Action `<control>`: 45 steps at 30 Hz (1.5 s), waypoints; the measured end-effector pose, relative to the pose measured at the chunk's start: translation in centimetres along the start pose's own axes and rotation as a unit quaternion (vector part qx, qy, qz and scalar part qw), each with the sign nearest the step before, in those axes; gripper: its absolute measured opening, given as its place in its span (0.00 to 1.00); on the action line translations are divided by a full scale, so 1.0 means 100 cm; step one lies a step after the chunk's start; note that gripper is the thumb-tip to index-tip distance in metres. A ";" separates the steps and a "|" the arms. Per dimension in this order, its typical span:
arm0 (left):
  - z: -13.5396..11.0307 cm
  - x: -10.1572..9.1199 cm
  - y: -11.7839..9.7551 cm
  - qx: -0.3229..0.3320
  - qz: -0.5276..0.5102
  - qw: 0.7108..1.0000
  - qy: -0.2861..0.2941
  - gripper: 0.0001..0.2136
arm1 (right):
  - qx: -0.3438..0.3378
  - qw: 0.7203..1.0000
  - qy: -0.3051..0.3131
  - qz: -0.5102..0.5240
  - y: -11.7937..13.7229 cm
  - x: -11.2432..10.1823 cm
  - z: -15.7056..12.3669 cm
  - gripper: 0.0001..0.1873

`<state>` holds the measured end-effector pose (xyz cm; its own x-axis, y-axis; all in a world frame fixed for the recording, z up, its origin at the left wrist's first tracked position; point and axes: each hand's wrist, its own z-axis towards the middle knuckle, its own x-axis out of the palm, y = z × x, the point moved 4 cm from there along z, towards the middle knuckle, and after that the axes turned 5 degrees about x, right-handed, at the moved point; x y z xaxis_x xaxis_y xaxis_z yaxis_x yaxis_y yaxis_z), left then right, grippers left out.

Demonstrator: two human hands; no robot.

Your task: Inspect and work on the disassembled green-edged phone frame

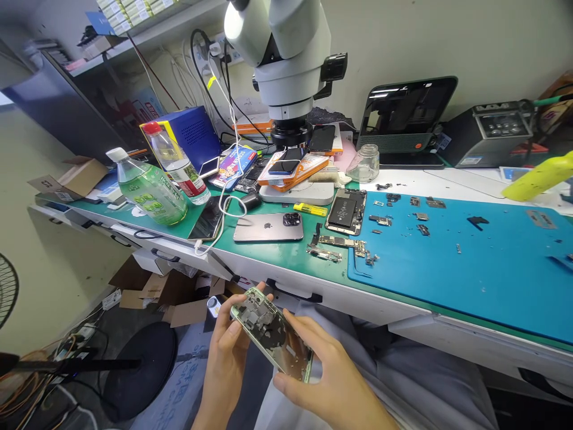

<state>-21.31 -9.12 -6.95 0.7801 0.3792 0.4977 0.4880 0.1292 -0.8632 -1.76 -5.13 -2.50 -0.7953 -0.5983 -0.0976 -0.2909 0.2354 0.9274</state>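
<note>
Between both hands, above my lap, is a phone housing (274, 337) with a light green frame, its inside facing up and showing brackets and black lining. My left hand (230, 334) is closed around its upper left end, thumb on the edge. My right hand (324, 364) grips the lower right end, thumb along the near edge and fingers on the far edge. On the bench beyond lie a detached phone logic board (342, 242), a flex part with a connector (324, 255) and an opened phone body with a black battery (347, 214).
A microscope (286, 77) overhangs the bench. A blue mat (447, 257) carries small phone parts. Nearby are a grey phone (264, 230), a yellow tool (310, 209), a green drink bottle (147, 191), a clear bottle (179, 167), a glass jar (367, 163) and a white cable (219, 230).
</note>
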 end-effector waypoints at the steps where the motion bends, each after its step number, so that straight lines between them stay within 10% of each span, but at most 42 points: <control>1: 0.000 0.000 0.000 0.000 0.000 1.000 0.001 0.22 | 0.001 1.000 0.002 0.002 -0.001 0.000 0.000 0.45; 45: -0.002 0.001 0.001 0.012 0.011 1.000 -0.012 0.25 | -0.010 1.000 0.018 0.008 0.002 0.001 0.000 0.40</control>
<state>-21.10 -9.25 -6.99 0.7801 0.4043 0.4775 0.4621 0.1422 -0.8754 -1.89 -5.11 -2.33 -0.7803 -0.6215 -0.0700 -0.2670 0.2298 0.9359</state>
